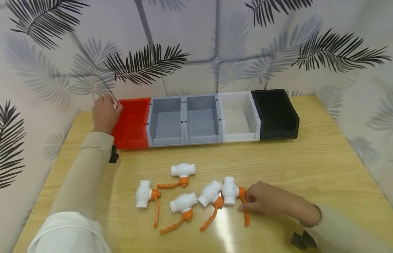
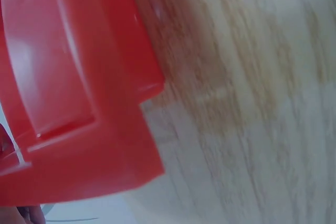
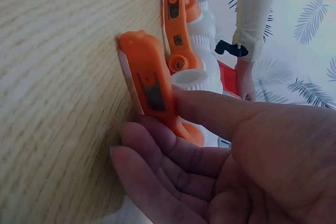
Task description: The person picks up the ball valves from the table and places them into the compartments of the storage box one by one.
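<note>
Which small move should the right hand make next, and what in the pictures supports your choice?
Probably a gentle lift, straight up, of the rightmost valve. The right hand pinches its orange handle, and the valve appears to rest on the table. A neighbouring valve lies close on its left, so dragging it that way could knock the two together.

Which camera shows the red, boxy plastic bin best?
The head view, because most of the red bin shows, inside included, though the left hand covers some edge. The left wrist view has only a close-up part; the right wrist view, a small bit.
</note>
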{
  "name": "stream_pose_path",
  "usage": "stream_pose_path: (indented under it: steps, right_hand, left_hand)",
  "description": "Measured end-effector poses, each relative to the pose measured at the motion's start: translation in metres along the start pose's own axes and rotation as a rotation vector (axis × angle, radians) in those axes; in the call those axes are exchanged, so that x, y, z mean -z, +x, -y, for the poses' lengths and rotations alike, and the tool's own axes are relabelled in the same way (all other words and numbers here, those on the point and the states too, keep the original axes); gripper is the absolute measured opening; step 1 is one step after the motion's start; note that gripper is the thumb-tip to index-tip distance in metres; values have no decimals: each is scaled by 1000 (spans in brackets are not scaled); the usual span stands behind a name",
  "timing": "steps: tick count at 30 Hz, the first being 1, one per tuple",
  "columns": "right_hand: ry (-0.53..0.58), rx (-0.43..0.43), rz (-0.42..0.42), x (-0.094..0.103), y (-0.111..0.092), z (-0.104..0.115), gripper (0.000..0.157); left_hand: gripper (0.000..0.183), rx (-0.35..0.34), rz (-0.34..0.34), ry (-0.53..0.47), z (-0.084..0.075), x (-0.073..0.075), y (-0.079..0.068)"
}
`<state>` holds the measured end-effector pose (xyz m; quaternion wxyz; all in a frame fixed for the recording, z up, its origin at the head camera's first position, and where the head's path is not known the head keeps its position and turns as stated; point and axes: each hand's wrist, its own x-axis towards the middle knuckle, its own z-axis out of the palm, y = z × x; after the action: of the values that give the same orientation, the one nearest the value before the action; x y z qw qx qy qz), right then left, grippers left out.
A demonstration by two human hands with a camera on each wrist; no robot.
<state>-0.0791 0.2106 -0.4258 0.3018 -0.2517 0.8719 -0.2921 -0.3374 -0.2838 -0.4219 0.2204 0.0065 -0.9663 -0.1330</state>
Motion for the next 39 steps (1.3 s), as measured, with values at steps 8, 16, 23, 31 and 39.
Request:
stream_pose_path:
  steps: [8, 16, 23, 31, 39]
  right_hand:
    - [-11, 4, -36, -2, -4, -2, 39]
    - [37, -53, -26, -1, -4, -2, 32]
    - [12, -61, -32, 3, -1, -4, 27]
    - [-17, -48, -104, 9, 4, -5, 17]
    - [-50, -4, -163, 11, 10, -7, 6]
  left_hand:
    - [24, 20, 34, 0, -12, -7, 1]
    - [24, 69, 63, 9, -13, -2, -5]
    - [25, 81, 62, -7, -6, -1, -6]
    - [26, 91, 44, 0, -7, 4, -5]
    - [26, 106, 49, 7, -7, 6, -6]
